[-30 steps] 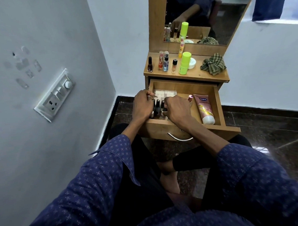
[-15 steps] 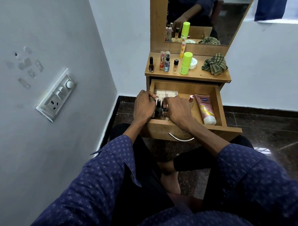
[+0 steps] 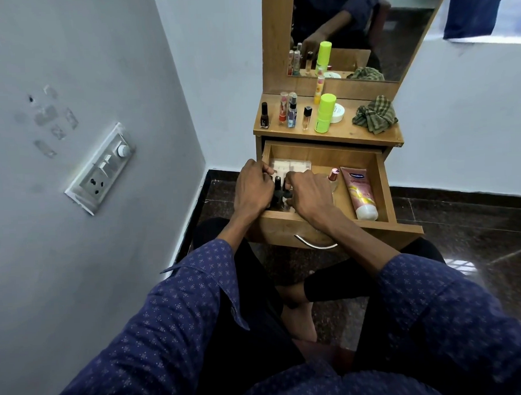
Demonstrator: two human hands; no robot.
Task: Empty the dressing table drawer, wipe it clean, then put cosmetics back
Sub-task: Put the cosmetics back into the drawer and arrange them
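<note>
In drawer (image 3: 383,174): both hands (image 3: 254,187) (image 3: 308,195) curled round dark bottles (image 3: 278,189); pink tube (image 3: 360,191) right.

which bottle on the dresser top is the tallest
The lime-green bottle beside the white jar; it rises above the nail polish and the slim sprays left of it.

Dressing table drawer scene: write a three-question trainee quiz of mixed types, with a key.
1. True or false: the pink lotion tube lies on the table top.
2. Where is the checked cloth? A in the drawer; B on the table top; C on the floor.
3. Fill in: the left hand and right hand are gathered around small dark ____ at the drawer's left end.

Key: 1 false; 2 B; 3 bottles.
</note>
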